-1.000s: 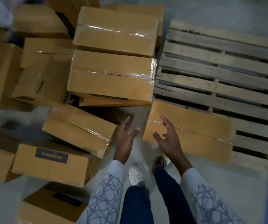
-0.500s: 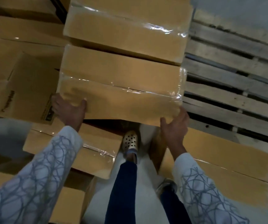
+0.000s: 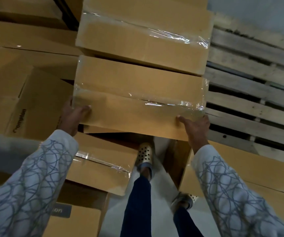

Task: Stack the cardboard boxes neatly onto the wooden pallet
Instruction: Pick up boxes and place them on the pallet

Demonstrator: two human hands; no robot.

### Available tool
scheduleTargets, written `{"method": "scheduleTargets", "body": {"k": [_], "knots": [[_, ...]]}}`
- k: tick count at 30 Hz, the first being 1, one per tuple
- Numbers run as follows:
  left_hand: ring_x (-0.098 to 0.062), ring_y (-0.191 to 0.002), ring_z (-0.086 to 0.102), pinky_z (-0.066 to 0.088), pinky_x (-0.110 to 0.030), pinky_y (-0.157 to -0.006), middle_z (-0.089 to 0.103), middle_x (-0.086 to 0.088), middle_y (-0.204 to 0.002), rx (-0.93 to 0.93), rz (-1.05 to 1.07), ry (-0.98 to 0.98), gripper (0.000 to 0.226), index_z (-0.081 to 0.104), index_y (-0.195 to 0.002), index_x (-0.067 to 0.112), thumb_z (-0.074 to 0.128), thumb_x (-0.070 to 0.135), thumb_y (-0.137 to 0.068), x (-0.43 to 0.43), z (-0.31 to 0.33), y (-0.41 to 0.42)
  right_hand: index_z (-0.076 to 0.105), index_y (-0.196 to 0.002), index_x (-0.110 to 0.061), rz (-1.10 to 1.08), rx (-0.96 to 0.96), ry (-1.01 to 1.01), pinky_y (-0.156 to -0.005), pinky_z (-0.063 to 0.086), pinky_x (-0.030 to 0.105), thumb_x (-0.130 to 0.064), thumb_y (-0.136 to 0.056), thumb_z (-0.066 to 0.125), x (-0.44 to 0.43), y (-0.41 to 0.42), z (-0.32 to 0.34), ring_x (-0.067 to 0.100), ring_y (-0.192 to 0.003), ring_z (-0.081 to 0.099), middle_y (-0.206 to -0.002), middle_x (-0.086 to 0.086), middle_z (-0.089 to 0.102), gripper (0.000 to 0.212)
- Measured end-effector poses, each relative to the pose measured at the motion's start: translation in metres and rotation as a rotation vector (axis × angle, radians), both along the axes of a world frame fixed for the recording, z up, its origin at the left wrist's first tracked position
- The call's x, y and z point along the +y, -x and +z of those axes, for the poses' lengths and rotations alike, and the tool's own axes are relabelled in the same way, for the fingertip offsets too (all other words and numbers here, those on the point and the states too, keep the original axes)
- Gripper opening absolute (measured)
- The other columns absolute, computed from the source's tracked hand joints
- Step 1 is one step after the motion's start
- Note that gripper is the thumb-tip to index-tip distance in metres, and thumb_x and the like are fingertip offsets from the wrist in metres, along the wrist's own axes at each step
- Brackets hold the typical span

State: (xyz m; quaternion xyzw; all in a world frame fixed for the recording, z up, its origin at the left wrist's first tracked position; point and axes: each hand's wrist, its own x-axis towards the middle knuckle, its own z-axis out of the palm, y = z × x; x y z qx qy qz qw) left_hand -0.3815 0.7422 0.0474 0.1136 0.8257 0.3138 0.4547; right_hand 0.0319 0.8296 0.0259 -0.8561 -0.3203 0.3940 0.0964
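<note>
Currently: your left hand [image 3: 73,115] and right hand [image 3: 196,127] curl fingers round the taped box [image 3: 137,93] at its near corners. Likely risks: upper box [image 3: 144,36] at 12 o'clock snagging; glossy tape [image 3: 172,104] slipping.

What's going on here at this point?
A person grips a taped cardboard box at its near corners, left hand on one and right hand on the other. The box is among a pile of boxes beside the wooden pallet, not yet on it. On the pallet's near edge lies another box.
</note>
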Motion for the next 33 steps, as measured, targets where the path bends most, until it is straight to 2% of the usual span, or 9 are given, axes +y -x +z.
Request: {"method": "scheduleTargets", "body": {"k": [3, 5, 8, 12, 15, 18, 21, 26, 33], "knots": [[-0.021, -0.109, 0.068, 0.060, -0.039, -0.073, 0.070, 0.005, -0.121, -0.007, 0.037, -0.025, 0.063, 0.060, -0.131, 0.035, 0.085, 0.019, -0.075, 0.002, 0.004, 0.003, 0.043, -0.146, -0.026, 0.029, 0.002, -0.073, -0.104, 0.049, 0.059, -0.079, -0.028, 0.085, 0.004, -0.010, -0.018, 0.032, -0.133, 0.054, -0.146, 0.005, 0.055, 0.136], [-0.022, -0.105, 0.069, 0.062, -0.041, -0.069, 0.072, 0.005, -0.116, 0.022, 0.061, -0.034, 0.060, 0.063, -0.122, 0.040, 0.086, 0.021, -0.069, 0.004, 0.014, 0.002, 0.046, -0.142, -0.028, 0.037, 0.015, -0.100, -0.102, 0.052, 0.056, -0.080, -0.027, 0.087, 0.002, -0.011, -0.019, 0.031, -0.128, 0.057, -0.141, 0.003, 0.058, 0.132], [-0.019, -0.098, 0.072, 0.064, -0.046, -0.075, 0.074, 0.008, -0.108, 0.131, 0.079, -0.039, 0.055, 0.066, -0.107, 0.046, 0.085, 0.029, -0.058, 0.004, 0.022, 0.003, 0.047, -0.140, -0.027, 0.020, 0.031, -0.135, -0.101, 0.052, 0.057, -0.074, -0.034, 0.088, -0.007, -0.003, 0.001, 0.030, -0.125, 0.058, -0.139, 0.003, 0.056, 0.123], [-0.024, -0.113, 0.064, 0.057, -0.054, -0.089, 0.067, 0.017, -0.117, 0.296, 0.102, -0.021, 0.077, 0.056, -0.121, 0.055, 0.085, 0.046, -0.050, -0.001, 0.055, 0.008, 0.046, -0.134, -0.028, -0.007, 0.100, -0.163, -0.100, 0.050, 0.063, -0.069, -0.038, 0.087, -0.026, 0.001, 0.037, 0.031, -0.128, 0.052, -0.138, 0.003, 0.049, 0.112], [-0.028, -0.125, 0.055, 0.049, -0.057, -0.100, 0.060, 0.010, -0.129, 0.378, 0.023, -0.023, 0.081, 0.049, -0.132, 0.047, 0.080, 0.049, -0.058, -0.014, 0.111, -0.008, 0.046, -0.133, -0.027, 0.020, 0.150, -0.203, -0.100, 0.051, 0.060, -0.070, -0.040, 0.088, -0.038, -0.008, 0.075, 0.030, -0.127, 0.052, -0.135, 0.002, 0.050, 0.110], [-0.033, -0.130, 0.050, 0.043, -0.053, -0.106, 0.055, -0.001, -0.140, 0.412, 0.064, -0.071, 0.081, 0.049, -0.139, 0.036, 0.080, 0.038, -0.064, -0.031, 0.174, -0.026, 0.046, -0.133, -0.033, 0.078, 0.223, -0.262, -0.102, 0.050, 0.059, -0.066, -0.046, 0.087, -0.050, -0.019, 0.128, 0.028, -0.128, 0.050, -0.132, -0.005, 0.049, 0.102], [-0.037, -0.130, 0.049, 0.039, -0.051, -0.111, 0.053, -0.008, -0.142, 0.501, 0.090, -0.084, 0.088, 0.050, -0.139, 0.025, 0.076, 0.045, -0.058, -0.055, 0.233, -0.049, 0.046, -0.133, -0.038, 0.085, 0.317, -0.313, -0.103, 0.049, 0.059, -0.062, -0.048, 0.086, -0.064, -0.037, 0.184, 0.026, -0.129, 0.048, -0.136, -0.006, 0.047, 0.096], [-0.032, -0.135, 0.045, 0.037, -0.060, -0.112, 0.050, 0.003, -0.146, 0.438, 0.149, -0.198, 0.095, 0.045, -0.141, 0.041, 0.080, 0.051, -0.053, -0.101, 0.297, -0.115, 0.044, -0.144, -0.031, 0.057, 0.326, -0.385, -0.108, 0.046, 0.055, -0.047, -0.062, 0.093, -0.096, -0.106, 0.266, 0.027, -0.135, 0.044, -0.148, 0.001, 0.043, 0.097], [-0.029, -0.141, 0.040, 0.037, -0.063, -0.112, 0.045, 0.004, -0.152, 0.226, -0.046, -0.257, 0.103, 0.039, -0.148, 0.043, 0.084, 0.050, -0.056, -0.139, 0.307, -0.288, 0.043, -0.147, -0.034, -0.139, 0.230, -0.345, -0.108, 0.046, 0.061, -0.066, -0.046, 0.088, -0.181, -0.292, 0.300, 0.031, -0.137, 0.044, -0.149, 0.002, 0.045, 0.115]]}}
